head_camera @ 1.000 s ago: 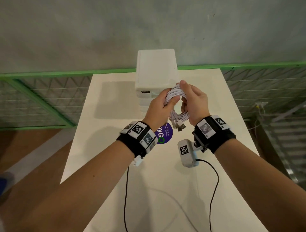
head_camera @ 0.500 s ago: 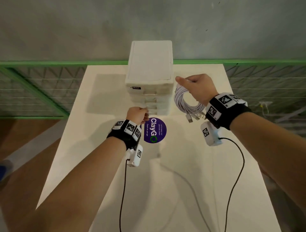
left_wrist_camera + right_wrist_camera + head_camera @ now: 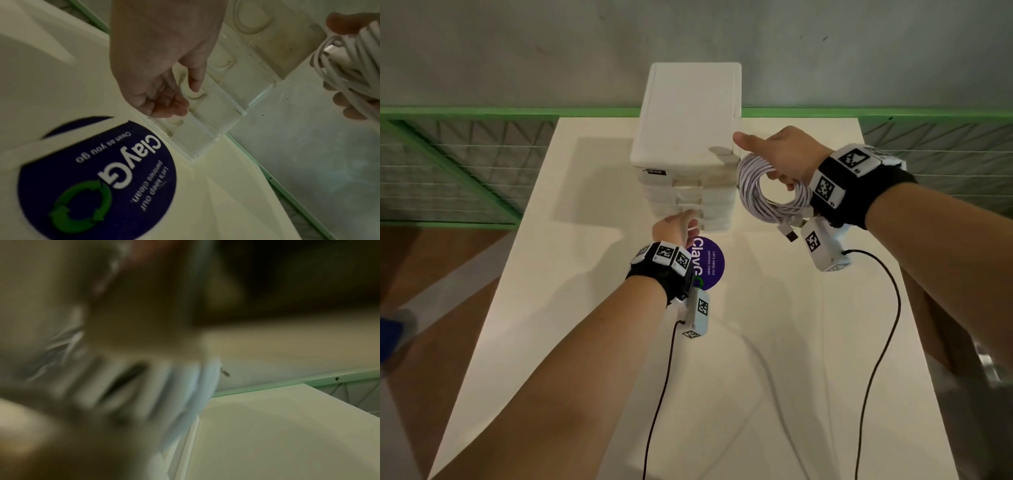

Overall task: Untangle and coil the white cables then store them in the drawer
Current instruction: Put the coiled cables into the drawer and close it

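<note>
White cables (image 3: 770, 192), left hand (image 3: 164, 68) pinching handle (image 3: 191, 92)

I'm seeing a coil of white cables (image 3: 770, 192), faintly lilac under this light, with a silver plug at the loose end. The drawer unit (image 3: 688, 144) is off-white, its fronts cream and a bit yellowed, with a small black label on the top edge. The table (image 3: 774, 342) is pale cream. A round sticker (image 3: 98, 178) on it is deep purple with white lettering and a green arrow ring. My wrist bands (image 3: 859, 185) are black, carrying white tags in black-and-white square patterns. Behind runs a green rail (image 3: 465, 111) under a grey wall (image 3: 517, 51). The right wrist view is blurred; possibly white cable strands there.
</note>
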The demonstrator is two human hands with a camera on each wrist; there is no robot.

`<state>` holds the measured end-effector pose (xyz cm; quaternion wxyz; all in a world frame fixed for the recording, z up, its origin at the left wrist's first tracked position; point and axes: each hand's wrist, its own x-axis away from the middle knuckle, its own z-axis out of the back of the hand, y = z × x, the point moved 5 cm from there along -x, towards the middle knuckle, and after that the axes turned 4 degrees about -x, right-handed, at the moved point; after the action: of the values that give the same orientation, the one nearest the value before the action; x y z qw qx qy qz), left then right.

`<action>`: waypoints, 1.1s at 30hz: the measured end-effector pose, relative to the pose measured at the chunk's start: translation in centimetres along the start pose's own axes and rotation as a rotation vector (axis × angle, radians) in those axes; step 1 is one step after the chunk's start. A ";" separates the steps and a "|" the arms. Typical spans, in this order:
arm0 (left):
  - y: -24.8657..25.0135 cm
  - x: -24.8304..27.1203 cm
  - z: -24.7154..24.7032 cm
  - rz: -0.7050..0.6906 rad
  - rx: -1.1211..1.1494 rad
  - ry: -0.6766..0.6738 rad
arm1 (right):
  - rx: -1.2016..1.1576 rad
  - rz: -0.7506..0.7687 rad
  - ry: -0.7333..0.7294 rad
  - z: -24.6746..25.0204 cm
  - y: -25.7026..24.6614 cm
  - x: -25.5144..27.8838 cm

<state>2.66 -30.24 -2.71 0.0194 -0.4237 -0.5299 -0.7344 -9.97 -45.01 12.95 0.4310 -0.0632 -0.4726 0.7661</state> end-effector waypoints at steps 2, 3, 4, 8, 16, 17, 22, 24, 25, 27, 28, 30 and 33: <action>-0.3 -0.3 -0.2 0.025 0.013 -0.001 | 0.037 -0.025 -0.007 -0.2 0.0 0.0; -0.5 -0.4 -0.1 0.031 0.011 0.006 | 0.056 -0.034 -0.012 -0.4 0.1 0.1; -0.6 -0.5 -0.1 0.038 0.011 0.013 | 0.067 -0.040 -0.017 -0.6 0.1 0.1; -0.6 -0.6 -0.1 0.047 0.084 0.020 | 0.085 -0.050 0.013 -1.4 0.3 0.2; -1.4 0.3 0.2 -0.056 0.133 -0.058 | 0.025 -0.064 0.048 -2.3 0.5 0.6; -1.9 0.5 0.5 -0.060 0.126 -0.055 | 0.025 -0.060 0.058 -2.3 0.5 0.7; -4.2 2.1 2.0 -0.059 0.114 -0.042 | -0.003 -0.061 0.113 -2.8 0.3 1.5; -4.7 2.7 2.4 -0.055 0.120 -0.041 | -0.012 -0.074 0.144 -3.0 0.3 1.8; -4.9 2.9 2.6 -0.051 0.121 -0.046 | -0.017 -0.086 0.160 -3.1 0.3 1.9; -5.4 3.5 2.9 -0.049 0.098 -0.076 | -0.029 -0.110 0.188 -3.3 0.2 2.2; -5.6 3.8 3.0 -0.050 0.080 -0.102 | -0.042 -0.120 0.199 -3.4 0.1 2.4; -6.0 4.5 3.3 -0.051 0.058 -0.152 | -0.079 -0.142 0.226 -3.6 0.1 2.6; -6.6 5.1 3.9 -0.041 0.059 -0.174 | -0.142 -0.181 0.281 -4.1 0.3 3.0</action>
<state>-1.39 -22.11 -4.17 -0.0292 -0.4743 -0.5594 -0.6791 -9.97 -40.12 11.39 0.5542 -0.1570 -0.4644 0.6727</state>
